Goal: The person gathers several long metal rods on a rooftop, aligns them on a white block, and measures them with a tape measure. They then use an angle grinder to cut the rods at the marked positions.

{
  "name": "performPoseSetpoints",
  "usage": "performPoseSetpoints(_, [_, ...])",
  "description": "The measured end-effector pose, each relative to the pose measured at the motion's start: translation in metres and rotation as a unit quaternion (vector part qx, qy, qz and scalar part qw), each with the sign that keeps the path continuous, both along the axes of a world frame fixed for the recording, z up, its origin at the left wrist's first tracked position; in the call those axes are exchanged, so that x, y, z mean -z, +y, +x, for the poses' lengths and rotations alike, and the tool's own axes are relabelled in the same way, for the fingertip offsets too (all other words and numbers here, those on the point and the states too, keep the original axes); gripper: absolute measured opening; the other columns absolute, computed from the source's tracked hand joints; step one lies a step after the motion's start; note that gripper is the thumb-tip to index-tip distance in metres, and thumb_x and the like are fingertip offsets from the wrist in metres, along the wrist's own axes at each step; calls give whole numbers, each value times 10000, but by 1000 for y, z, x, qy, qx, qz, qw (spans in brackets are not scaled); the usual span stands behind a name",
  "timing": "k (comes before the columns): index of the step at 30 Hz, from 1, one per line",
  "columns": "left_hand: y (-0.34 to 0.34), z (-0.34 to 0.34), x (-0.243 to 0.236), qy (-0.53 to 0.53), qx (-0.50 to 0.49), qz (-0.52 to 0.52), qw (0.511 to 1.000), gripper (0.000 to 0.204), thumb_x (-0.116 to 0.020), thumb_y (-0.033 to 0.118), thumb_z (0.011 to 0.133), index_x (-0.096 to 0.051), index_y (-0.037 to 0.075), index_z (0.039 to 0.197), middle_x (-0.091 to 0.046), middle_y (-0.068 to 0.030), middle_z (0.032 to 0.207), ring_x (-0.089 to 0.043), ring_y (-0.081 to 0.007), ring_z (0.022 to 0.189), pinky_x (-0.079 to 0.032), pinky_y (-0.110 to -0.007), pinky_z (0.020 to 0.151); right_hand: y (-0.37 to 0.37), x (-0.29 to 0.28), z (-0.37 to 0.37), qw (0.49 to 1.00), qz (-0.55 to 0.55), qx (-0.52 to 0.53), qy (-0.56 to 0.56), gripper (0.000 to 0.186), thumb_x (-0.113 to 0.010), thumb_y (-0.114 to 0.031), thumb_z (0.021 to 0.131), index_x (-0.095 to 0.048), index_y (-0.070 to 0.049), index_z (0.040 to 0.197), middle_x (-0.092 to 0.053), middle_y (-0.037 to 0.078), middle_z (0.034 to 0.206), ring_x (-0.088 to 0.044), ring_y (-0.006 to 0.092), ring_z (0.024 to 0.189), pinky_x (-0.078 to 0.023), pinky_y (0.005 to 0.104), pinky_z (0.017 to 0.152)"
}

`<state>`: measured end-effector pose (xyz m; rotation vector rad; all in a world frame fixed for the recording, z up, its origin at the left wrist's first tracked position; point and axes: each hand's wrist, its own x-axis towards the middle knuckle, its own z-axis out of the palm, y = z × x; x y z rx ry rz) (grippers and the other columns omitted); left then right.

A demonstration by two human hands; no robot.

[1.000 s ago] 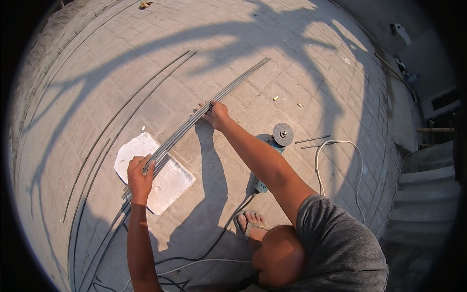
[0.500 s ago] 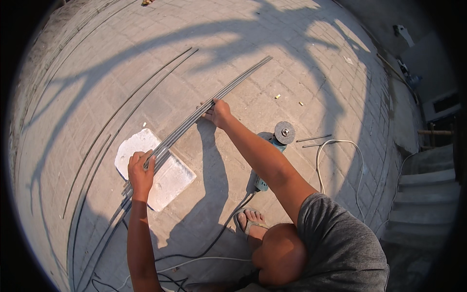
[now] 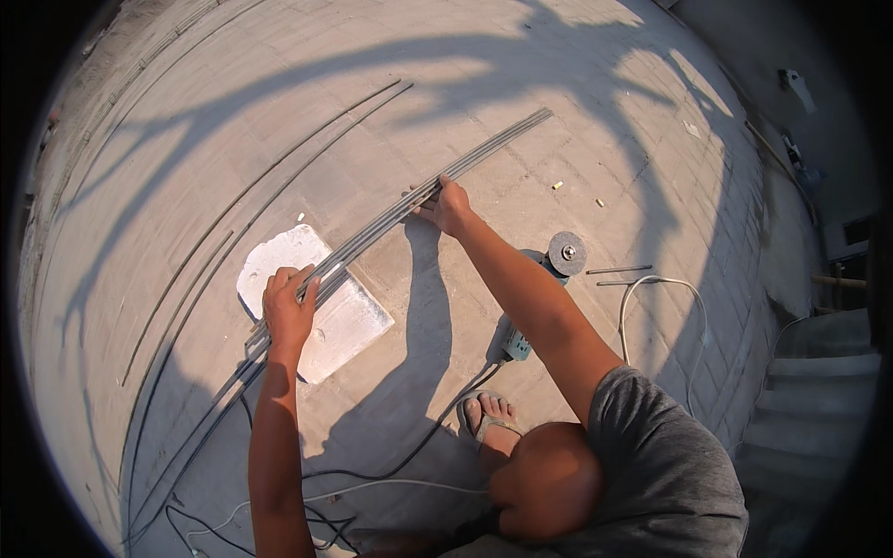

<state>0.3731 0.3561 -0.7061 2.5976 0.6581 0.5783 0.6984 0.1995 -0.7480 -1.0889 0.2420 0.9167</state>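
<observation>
A bundle of several thin grey metal rods (image 3: 377,228) slants from lower left to upper right in front of me. My left hand (image 3: 290,305) is closed round its near part, above a white block (image 3: 352,327) on the ground. Farther up, my right hand (image 3: 450,206) grips the same bundle from the right side, thumb on top and some fingers reaching underneath. The rods' far ends stick out beyond it. An angle grinder (image 3: 564,255) with a grey disc lies right of the block, partly hidden by my right forearm.
Longer loose rods (image 3: 270,181) lie on the paved ground at left. Two short rod pieces (image 3: 621,271) rest beside the grinder. A pale cable (image 3: 704,321) loops at right, and a dark cord (image 3: 433,426) runs past my sandalled foot (image 3: 490,416). Corrugated sheets (image 3: 814,400) stand far right.
The whole view has shifted, so the scene sits slightly farther right. Both hands keep hold of the rod bundle, with little visible change in its position over the block.
</observation>
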Motion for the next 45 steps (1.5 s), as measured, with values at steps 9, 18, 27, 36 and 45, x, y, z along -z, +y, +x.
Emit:
performPoseSetpoints(9, [3, -7, -3, 21, -16, -36, 999, 326, -732, 351, 928, -765, 138, 1173, -625, -38, 1039, -562, -246, 1018, -435, -422, 954, 3, 36, 21, 999, 21, -40, -15, 365, -294, -299, 1136, -480, -2, 1237, -622, 166, 1251, -636, 320, 1122, -547, 467, 1001])
performPoseSetpoints(18, [0, -23, 10, 27, -45, -46, 998, 287, -726, 368, 921, -780, 180, 1132, -605, -29, 1129, -519, -227, 1184, -378, -471, 1078, 15, 120, 96, 998, 32, -38, -27, 359, -345, -265, 1129, -535, 33, 1190, -655, 203, 1203, -644, 354, 1141, -544, 514, 1044])
performPoseSetpoints(27, [-44, -90, -10, -77, 81, -14, 994, 326, -654, 301, 983, -690, 139, 1264, -605, -32, 1182, -533, -222, 1204, -430, -452, 1053, 1, 75, 69, 995, 18, -99, 8, 478, -428, -370, 1102, -418, 89, 1234, -534, 276, 1290, -512, 442, 1321, -466, 566, 1138])
performPoseSetpoints(36, [-25, -353, -17, 305, 96, -35, 947, 446, -763, 341, 860, -644, 130, 1235, -606, -91, 1255, -559, -286, 1194, -468, -430, 988, -32, -5, 12, 990, -95, -88, -63, 727, -361, -422, 1107, -94, 80, 1559, -422, 334, 1496, -506, 468, 1357, -459, 547, 1145])
performPoseSetpoints(45, [-21, -411, -18, 358, 17, -36, 933, 626, -874, 362, 687, -611, 87, 1184, -574, -131, 1120, -610, -340, 1020, -499, -451, 897, -56, -41, -39, 923, -211, 18, -322, 497, -467, -401, 1078, -541, 12, 1346, -611, 144, 1124, -663, 245, 907, -558, 379, 750])
